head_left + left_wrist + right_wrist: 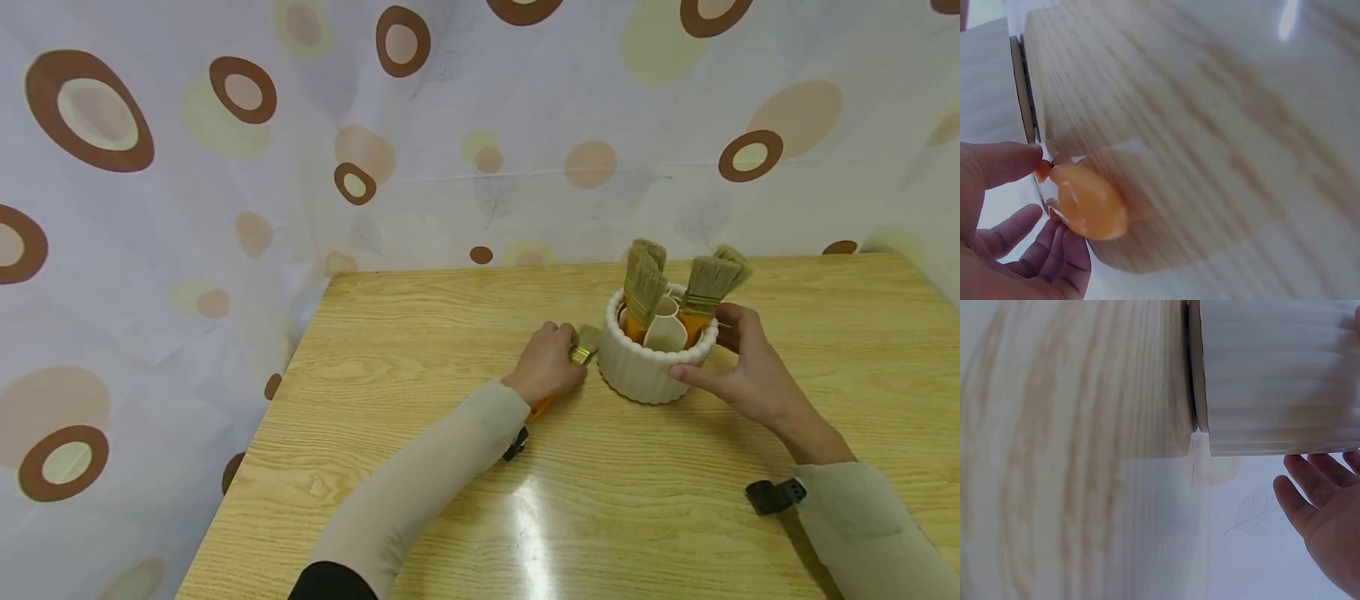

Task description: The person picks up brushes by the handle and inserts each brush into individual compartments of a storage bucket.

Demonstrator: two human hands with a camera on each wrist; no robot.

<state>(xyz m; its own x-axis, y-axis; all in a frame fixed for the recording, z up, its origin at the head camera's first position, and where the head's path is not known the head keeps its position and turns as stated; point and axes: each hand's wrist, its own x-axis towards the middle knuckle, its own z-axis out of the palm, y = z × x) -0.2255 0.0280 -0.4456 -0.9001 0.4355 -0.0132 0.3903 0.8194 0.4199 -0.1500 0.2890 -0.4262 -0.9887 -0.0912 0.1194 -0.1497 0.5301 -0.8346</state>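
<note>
My left hand [550, 364] pinches a paintbrush [588, 339] with pale bristles, low over the table to the left of the pot. In the left wrist view its orange handle [1088, 203] points back between thumb and fingers; whether it touches the table I cannot tell. A white ribbed pot [637, 373] stands upright on the table. Several paintbrushes [707, 283] stand in it, bristles up, around a pale divider [666, 333]. My right hand [757, 383] holds the pot's right side, thumb at the front and fingers behind. The right wrist view shows fingertips against the pot wall [1279, 381].
The wood-grain table [420, 333] has its back edge just behind the pot. A patterned sheet [465, 108] hangs behind the table and down its left side. Dark wrist devices [776, 497] sit at both sleeves, close to the tabletop.
</note>
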